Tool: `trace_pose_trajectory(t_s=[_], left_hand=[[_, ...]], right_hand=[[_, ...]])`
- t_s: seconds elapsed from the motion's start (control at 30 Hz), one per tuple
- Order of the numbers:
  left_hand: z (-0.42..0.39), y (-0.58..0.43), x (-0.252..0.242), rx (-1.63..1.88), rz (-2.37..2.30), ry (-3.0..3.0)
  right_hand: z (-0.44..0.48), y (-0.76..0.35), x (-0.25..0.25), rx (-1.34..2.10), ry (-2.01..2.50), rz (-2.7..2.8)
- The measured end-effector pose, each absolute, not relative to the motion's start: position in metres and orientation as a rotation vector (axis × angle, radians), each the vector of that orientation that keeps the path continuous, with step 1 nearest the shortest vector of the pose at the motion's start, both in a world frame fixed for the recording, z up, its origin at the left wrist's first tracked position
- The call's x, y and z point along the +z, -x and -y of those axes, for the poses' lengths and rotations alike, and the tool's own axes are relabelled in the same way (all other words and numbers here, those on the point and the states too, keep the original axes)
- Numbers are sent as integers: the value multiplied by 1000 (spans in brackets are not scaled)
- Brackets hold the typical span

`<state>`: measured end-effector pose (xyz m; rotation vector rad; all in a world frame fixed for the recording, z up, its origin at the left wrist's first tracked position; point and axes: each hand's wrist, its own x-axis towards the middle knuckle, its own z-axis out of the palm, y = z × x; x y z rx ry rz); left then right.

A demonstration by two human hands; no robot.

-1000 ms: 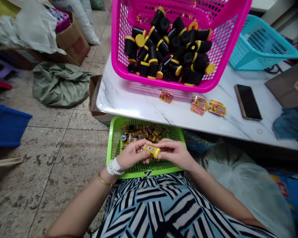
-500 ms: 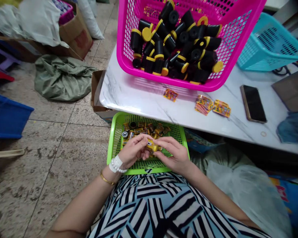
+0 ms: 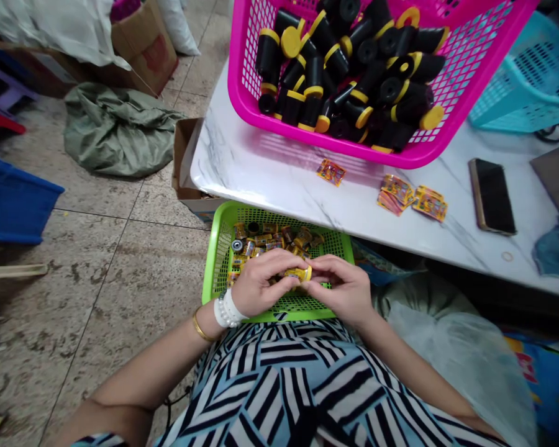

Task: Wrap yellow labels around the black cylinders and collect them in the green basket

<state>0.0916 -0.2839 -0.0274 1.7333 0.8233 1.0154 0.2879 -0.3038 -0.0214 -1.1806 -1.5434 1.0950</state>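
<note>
Between my two hands is a small cylinder (image 3: 297,273) with a yellow printed wrap and a yellow end. My left hand (image 3: 264,282) closes round its left part, thumb below and fingers above. The fingertips of my right hand (image 3: 342,285) pinch its yellow right end. Both hands are over a green basket (image 3: 208,267) on my lap, which holds several small wrapped cylinders (image 3: 261,241). Part of the held cylinder is hidden by my fingers.
A pink basket (image 3: 317,141) of black cylinders with yellow rims (image 3: 313,77) stands on the marble-patterned table (image 3: 265,177). Flat printed wrappers (image 3: 330,172) and a phone (image 3: 492,195) lie before it. A blue basket (image 3: 517,93) is at right, a cardboard box (image 3: 184,161) at left.
My left hand has turned over the cylinder, its back now upward. My right fingers have closed in on the yellow end. The whole view has shifted slightly.
</note>
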Motion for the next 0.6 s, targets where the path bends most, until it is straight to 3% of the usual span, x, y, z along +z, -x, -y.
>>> trace_pose_trajectory(t_s=[0.13, 0.23, 0.33, 0.6], left_hand=[[280, -91, -31, 939, -849, -1700], [278, -88, -33, 803, -946, -1375], [275, -82, -36, 611, -863, -1027], [283, -85, -33, 769, -959, -947]], right_hand=[[303, -288, -29, 949, 1171, 1612], [298, -292, -33, 676, 1026, 1874], [293, -296, -34, 620, 909, 2011], [297, -286, -33, 1272, 1228, 1530]])
